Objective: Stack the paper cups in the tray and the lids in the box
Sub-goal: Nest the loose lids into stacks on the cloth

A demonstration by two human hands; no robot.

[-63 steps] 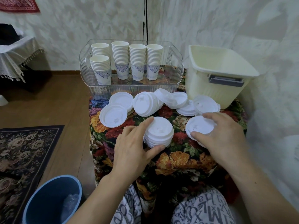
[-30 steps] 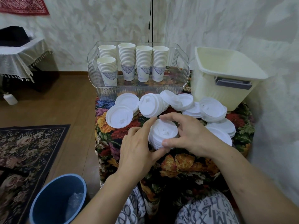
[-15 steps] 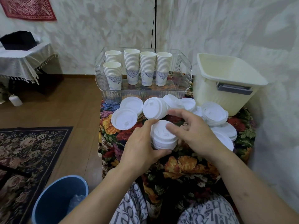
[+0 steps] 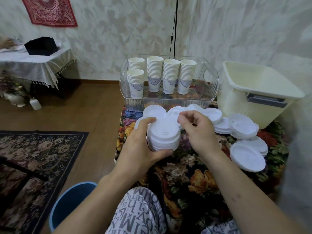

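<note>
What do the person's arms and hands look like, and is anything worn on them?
The left hand and the right hand are bare, without gloves, rings or a watch. Both forearms are bare too; no sleeves show.

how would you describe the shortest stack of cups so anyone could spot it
Find the clear tray at the back of the flowered table. Five cup stacks stand inside; the shortest stack is at the tray's left end, in front of another stack, nearer you than the back row.

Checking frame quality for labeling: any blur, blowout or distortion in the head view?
Head view: wide-angle bending at the edges; the right hand is slightly motion-blurred; white lids are nearly blown out, little relief; the box rim stays sharp; lighting soft, shadows weak.
</note>
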